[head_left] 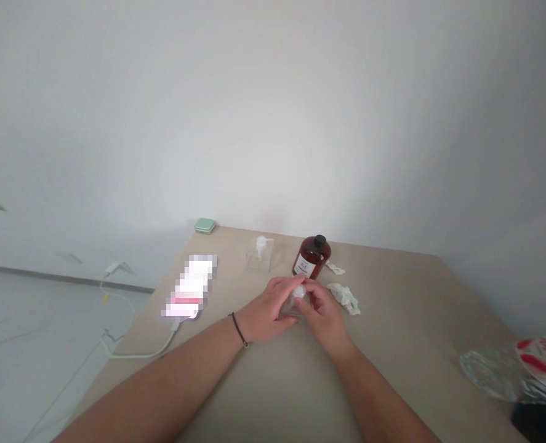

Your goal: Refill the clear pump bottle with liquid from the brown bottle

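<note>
left hand (266, 311) and right hand (325, 317) hold a clear plastic container (295, 303).

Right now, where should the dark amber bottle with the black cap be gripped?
Probably around the wide body of the amber bottle, below its rounded shoulder, coming from the near side. It stands upright, and its body offers more hold than the black cap.

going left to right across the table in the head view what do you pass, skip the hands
white charging cable → blurred-out phone → green compact case → clear plastic bag with a white pump → amber bottle with a black cap → crumpled white tissue → crinkled plastic wrapper
</note>
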A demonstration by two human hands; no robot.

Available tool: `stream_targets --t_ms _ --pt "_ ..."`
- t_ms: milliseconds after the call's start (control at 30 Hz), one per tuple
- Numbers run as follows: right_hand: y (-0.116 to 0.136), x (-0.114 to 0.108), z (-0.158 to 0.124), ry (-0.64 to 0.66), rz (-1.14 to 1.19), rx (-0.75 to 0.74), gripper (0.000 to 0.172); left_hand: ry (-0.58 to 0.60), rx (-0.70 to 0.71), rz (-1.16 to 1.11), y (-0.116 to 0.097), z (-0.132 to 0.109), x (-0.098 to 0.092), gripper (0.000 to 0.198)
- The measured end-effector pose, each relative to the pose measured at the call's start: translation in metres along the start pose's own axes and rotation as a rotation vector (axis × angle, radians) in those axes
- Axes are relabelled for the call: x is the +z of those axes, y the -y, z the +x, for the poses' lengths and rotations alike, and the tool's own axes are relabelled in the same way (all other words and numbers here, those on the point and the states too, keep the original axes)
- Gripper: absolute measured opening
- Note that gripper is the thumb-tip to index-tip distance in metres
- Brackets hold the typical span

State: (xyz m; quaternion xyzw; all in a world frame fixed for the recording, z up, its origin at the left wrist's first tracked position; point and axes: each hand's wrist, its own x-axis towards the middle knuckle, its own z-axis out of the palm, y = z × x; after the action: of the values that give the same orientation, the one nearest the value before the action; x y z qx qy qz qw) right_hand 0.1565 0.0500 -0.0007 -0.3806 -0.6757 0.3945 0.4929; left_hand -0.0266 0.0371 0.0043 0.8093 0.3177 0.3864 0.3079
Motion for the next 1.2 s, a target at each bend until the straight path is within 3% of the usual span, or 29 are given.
stream_targets --t_ms 267,533,733,1200 --pt "0.001 0.0019 -0.0003 -0.01 0.065 0.038 0.032 -0.004 0.011 0.016 -0.0012 0.0001 0.0007 0.09" --pt "-0.0004 -0.0025 0.0007 0.03 0.072 0.041 0.024 -0.004 0.027 0.021 0.0 -0.0002 0.0004 0.086" --pt "-0.0019 0.0013 0.0005 0.0 0.093 0.044 0.034 0.005 0.009 0.025 -0.0018 0.0004 0.0 0.087" --pt "0.0016 0.0014 0.0005 0.015 0.038 0.027 0.03 -0.007 0.004 -0.009 -0.0001 0.0 0.0022 0.088"
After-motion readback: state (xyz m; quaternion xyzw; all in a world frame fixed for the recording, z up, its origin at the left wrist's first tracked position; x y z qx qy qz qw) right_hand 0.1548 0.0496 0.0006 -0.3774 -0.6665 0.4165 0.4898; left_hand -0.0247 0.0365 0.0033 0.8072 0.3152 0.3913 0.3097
